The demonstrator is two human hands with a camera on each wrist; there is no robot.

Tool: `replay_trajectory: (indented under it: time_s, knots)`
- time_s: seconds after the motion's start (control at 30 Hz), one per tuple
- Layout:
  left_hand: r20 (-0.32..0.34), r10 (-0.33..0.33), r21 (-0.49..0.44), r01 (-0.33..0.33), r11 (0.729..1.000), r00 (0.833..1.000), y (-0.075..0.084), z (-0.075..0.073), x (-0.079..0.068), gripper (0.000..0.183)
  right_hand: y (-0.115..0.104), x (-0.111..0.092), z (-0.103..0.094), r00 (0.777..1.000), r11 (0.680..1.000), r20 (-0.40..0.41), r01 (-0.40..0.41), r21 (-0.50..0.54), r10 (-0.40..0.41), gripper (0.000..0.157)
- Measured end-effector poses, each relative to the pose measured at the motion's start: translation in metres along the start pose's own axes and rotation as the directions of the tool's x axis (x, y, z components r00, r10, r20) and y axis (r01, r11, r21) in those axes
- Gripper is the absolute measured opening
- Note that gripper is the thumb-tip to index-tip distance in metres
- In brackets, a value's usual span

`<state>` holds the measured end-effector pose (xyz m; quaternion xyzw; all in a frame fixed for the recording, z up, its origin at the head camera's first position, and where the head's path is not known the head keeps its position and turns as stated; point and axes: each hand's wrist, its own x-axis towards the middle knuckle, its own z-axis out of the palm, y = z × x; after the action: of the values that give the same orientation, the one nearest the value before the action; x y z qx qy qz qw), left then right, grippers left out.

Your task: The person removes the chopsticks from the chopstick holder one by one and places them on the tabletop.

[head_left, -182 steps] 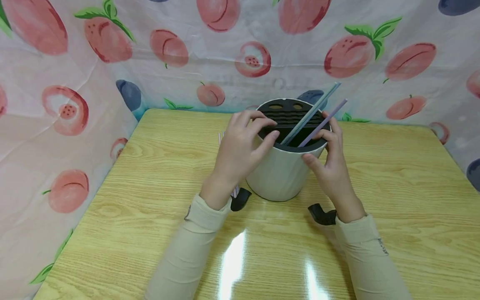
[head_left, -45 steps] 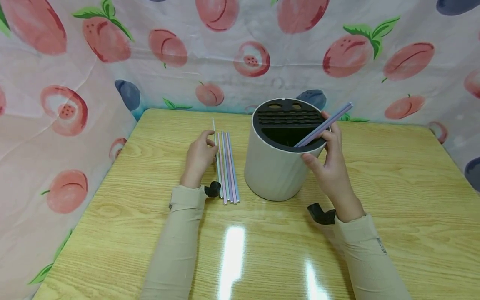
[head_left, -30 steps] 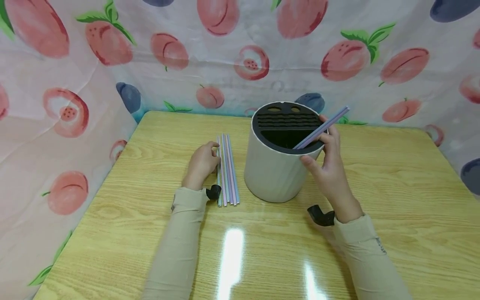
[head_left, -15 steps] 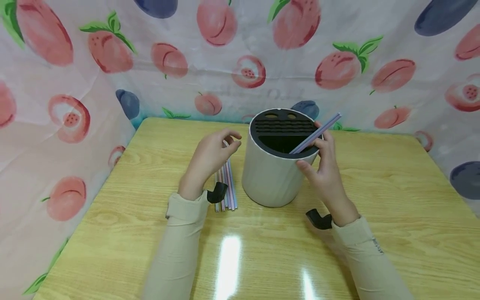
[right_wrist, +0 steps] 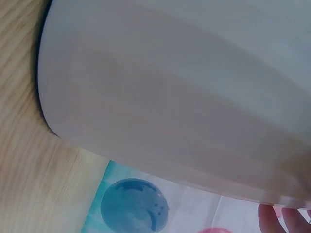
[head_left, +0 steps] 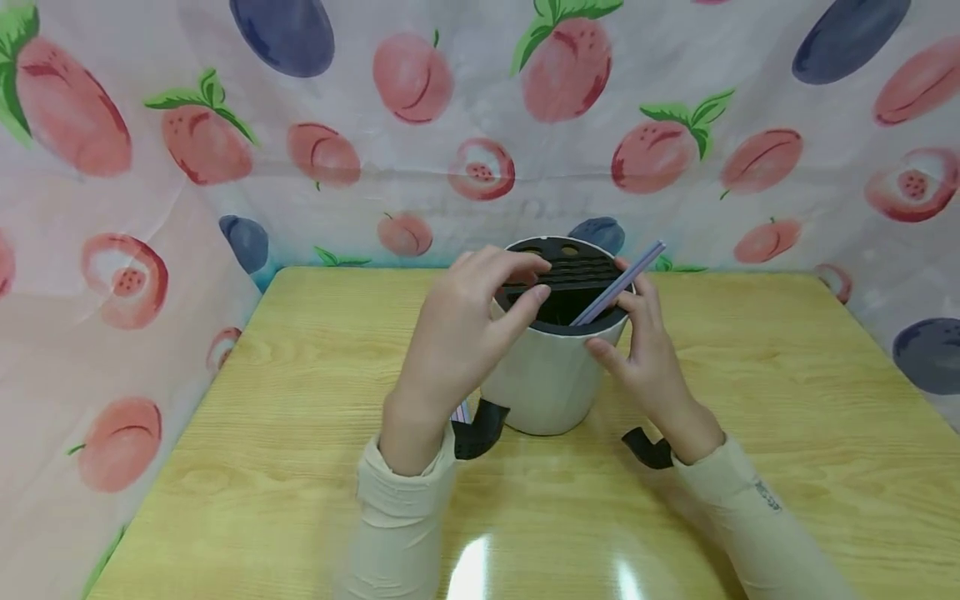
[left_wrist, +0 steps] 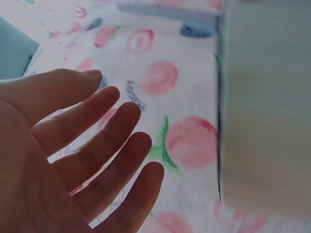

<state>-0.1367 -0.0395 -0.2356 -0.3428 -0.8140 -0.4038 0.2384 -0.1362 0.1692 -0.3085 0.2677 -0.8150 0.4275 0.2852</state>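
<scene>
A cream cylindrical utensil holder (head_left: 551,383) stands on the table, with a black slotted top that has two round holes and a half-moon opening. Lilac chopsticks (head_left: 618,283) lean out of the opening to the right, beside the right hand. My right hand (head_left: 648,367) grips the holder's right rim, thumb on the front outside and fingers at the far side. My left hand (head_left: 465,333) hovers at the rim's left, thumb and fingers apart and nothing seen between them. In the left wrist view its fingers (left_wrist: 126,126) are loosely spread beside the holder's pale wall (left_wrist: 267,111).
Pastel chopsticks (head_left: 461,412) lie on the wood-grain table (head_left: 315,417), mostly hidden under the left forearm. A cloth (head_left: 322,217) printed with peaches hangs behind and at the left. Each sleeve cuff carries a black curved piece (head_left: 483,429).
My left hand has lifted off the chopsticks on the table and come right, over the holder's rim. My right hand keeps its grip. The head view has tilted up slightly.
</scene>
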Motion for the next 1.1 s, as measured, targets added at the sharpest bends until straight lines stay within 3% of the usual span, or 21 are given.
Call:
replay_trajectory:
  time_s: [0.07,0.17,0.27,0.37,0.63,0.9,1.1]
  knots:
    - [0.005,0.029,-0.008,-0.029,1.0,1.0,0.006,0.006,0.002,0.021,0.001,0.0,0.001,1.0,1.0,-0.007,0.015,-0.016,-0.015,0.07]
    - [0.087,0.045,0.009,-0.046,0.999,0.995,0.012,0.017,0.006,0.024,0.001,-0.001,0.002,1.0,0.999,-0.014,0.023,-0.024,-0.023,0.07]
    - [0.182,0.037,0.055,-0.048,0.997,0.983,0.014,0.029,0.007,0.029,0.001,-0.002,0.002,0.999,0.999,-0.021,0.024,-0.023,-0.025,0.068]
    - [0.225,0.008,0.085,-0.028,0.996,0.974,0.013,0.037,0.006,0.032,0.002,-0.003,0.002,0.999,0.999,-0.025,0.022,-0.027,-0.023,0.068]
    - [0.266,-0.104,0.196,0.052,0.979,0.958,0.009,0.044,0.006,0.028,0.006,-0.001,0.004,0.999,0.999,-0.028,0.03,-0.039,-0.031,0.066]
    - [0.267,-0.096,0.302,0.012,0.953,0.959,0.007,0.049,0.006,0.022,0.035,-0.007,0.006,0.998,0.996,-0.038,0.046,-0.076,-0.049,0.067]
    - [0.263,-0.073,0.272,-0.002,0.962,0.962,0.004,0.047,0.004,0.021,0.035,-0.008,0.008,0.998,0.997,-0.035,0.041,-0.071,-0.043,0.068]
